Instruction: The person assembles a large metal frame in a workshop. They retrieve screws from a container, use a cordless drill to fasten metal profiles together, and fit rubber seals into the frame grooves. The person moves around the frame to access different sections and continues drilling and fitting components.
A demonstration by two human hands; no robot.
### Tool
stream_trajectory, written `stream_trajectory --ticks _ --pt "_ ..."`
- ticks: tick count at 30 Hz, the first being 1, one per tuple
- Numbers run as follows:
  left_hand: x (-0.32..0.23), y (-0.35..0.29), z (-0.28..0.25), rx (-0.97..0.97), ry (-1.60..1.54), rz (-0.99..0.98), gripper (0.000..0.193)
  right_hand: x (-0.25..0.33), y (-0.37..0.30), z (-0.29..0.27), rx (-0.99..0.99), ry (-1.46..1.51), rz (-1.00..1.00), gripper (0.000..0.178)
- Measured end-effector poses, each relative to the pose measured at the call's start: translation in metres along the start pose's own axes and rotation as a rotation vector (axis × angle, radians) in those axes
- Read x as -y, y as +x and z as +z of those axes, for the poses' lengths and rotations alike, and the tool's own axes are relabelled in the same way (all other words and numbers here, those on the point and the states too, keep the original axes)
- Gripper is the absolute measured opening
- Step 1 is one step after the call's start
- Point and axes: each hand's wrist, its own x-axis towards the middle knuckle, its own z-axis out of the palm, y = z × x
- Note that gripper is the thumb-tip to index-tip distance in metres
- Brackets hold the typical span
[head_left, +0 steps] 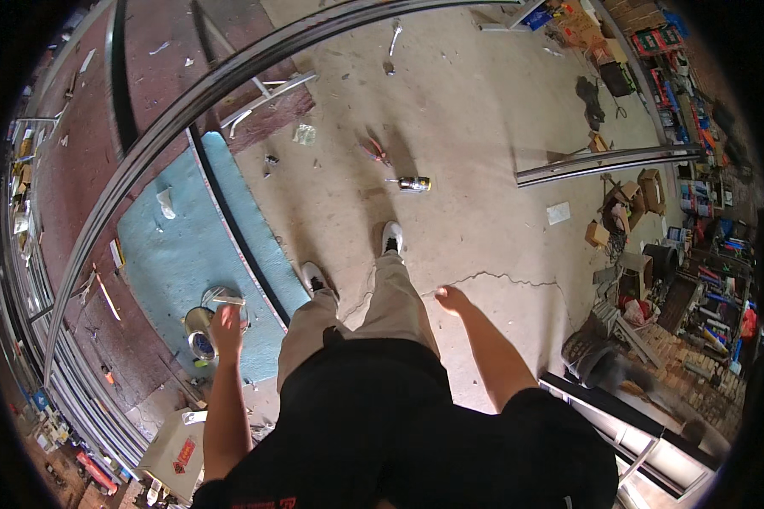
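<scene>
My left hand (227,329) is closed over the blue mat at the left, with a short pale metal strip (228,299) crossing at its fingertips. Directly behind and below it on the mat is a round container (199,322) with rolls and small items, partly hidden by the hand. My right hand (454,301) hangs over the concrete floor to the right of my legs, its fingers curled in and nothing seen in them. Ahead of my shoes, a yellow-and-black screwdriver (414,183) lies on the floor, with red-handled pliers (377,153) just beyond it.
A long metal profile (197,97) arches across the left and far side. Another dark strip (239,242) crosses the blue mat (157,254). Metal rails (607,165) jut in at the right, near cluttered shelves (705,280). A cardboard box (174,454) stands at the lower left.
</scene>
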Motion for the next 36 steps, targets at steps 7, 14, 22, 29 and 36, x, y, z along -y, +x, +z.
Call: stream_trajectory --ticks 7,14,22,29,36 --pt "-0.023 -0.143 0.063 -0.024 0.637 -0.422 0.035 0.034 0.23 -0.161 -0.124 -0.002 -0.093 0.049" --pt "-0.16 -0.092 0.229 -0.012 0.285 -0.452 0.035 0.047 0.35 -0.194 -0.108 -0.296 -0.058 0.075" --pt "-0.194 -0.053 0.318 0.086 0.222 -0.528 0.035 0.048 0.443 -0.117 -0.329 -0.512 -0.136 0.077" --pt "-0.127 -0.087 0.27 -0.096 0.169 -0.675 0.038 0.041 0.44 -0.115 -0.298 -0.568 -0.349 0.069" --pt "-0.107 -0.146 0.241 -0.219 0.08 -0.588 0.042 0.057 0.29 -0.145 -0.247 -0.307 -0.406 0.077"
